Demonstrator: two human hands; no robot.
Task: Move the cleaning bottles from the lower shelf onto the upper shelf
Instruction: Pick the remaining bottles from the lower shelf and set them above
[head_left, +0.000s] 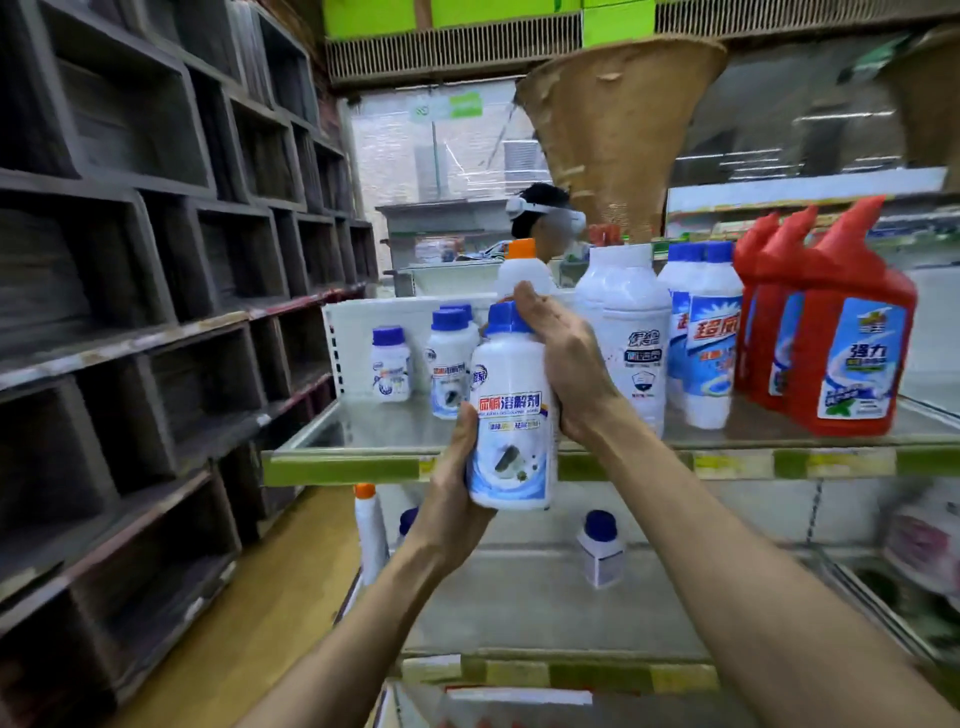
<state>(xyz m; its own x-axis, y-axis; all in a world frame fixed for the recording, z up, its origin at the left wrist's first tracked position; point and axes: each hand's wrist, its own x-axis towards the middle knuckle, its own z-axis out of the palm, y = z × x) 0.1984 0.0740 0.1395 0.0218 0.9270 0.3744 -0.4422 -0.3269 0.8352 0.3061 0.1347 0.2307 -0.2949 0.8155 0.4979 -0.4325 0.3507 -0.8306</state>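
Note:
A white blue-capped cleaning bottle is held in the air just in front of the upper shelf. My left hand grips its lower body and my right hand wraps its right side and neck. On the upper shelf stand two small white blue-capped bottles, a taller orange-capped bottle, larger white bottles and red bottles. The lower shelf holds a small blue-capped bottle, an orange-capped bottle and another blue cap partly hidden behind my left wrist.
Dark empty shelving lines the left side of the aisle over a yellowish floor. A woven basket hangs above the upper shelf. Another person wearing a headset stands behind the shelf.

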